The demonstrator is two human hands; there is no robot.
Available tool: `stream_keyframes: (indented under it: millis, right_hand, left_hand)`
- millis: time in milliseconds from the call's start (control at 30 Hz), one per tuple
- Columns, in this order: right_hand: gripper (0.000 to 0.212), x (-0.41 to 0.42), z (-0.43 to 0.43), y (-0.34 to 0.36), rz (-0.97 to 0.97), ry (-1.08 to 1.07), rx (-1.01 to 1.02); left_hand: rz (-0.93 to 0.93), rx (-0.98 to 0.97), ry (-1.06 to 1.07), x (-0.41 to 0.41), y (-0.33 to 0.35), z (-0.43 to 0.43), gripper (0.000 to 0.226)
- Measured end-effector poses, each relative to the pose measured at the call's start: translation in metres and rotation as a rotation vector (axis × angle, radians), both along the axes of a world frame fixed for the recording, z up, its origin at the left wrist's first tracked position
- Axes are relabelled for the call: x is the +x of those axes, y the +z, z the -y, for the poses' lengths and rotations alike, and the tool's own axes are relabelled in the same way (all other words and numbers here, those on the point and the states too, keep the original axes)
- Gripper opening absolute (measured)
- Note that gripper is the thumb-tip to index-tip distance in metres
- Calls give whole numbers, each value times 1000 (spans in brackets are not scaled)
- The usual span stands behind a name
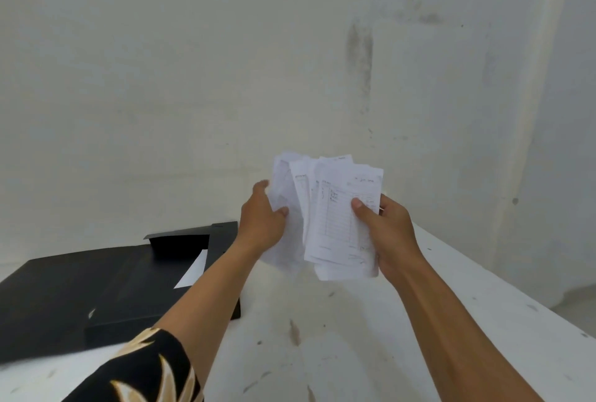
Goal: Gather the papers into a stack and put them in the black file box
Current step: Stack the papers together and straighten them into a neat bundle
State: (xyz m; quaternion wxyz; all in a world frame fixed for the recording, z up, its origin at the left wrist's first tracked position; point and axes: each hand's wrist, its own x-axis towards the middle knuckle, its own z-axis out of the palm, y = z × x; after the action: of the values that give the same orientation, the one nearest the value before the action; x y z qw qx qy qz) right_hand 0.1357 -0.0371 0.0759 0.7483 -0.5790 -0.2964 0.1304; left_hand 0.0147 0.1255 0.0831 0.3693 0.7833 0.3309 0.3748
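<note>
Several white papers, some printed as ruled forms, are fanned out and held upright in the air above the table. My left hand grips their left edge. My right hand grips their right side, thumb across the front sheet. The black file box lies open on the table to the left, below my left forearm, its lid folded back. One white sheet rests inside the box.
A white table with scuff marks runs under both arms; its right edge slants away at the far right. A stained white wall stands close behind the table.
</note>
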Motion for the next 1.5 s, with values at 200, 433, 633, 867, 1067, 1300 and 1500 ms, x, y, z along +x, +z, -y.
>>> stream_keyframes:
  millis: [200, 433, 633, 867, 1067, 1300, 1500]
  right_hand:
    - [9, -21, -15, 7, 82, -105, 18]
    - [8, -31, -29, -2, 48, -187, 18]
    - [12, -37, -42, -10, 130, -260, -54]
    - [18, -35, -30, -16, 247, -234, -23]
    - [24, -24, -22, -30, 312, -87, -73]
    - [37, -19, -25, -32, 384, -3, -129]
    - [26, -19, -29, -34, 324, -8, -93]
  left_hand:
    - [199, -52, -99, -20, 5, 21, 24]
    - [319, -141, -145, -33, -15, 33, 19]
    - [411, -195, -201, -29, -21, 56, 28]
    - [320, -53, -131, -17, -29, 55, 33]
    - [377, -40, -51, -10, -32, 57, 36]
    - [220, -70, -172, -6, -27, 59, 27]
    - [319, -37, -81, -7, -29, 53, 30]
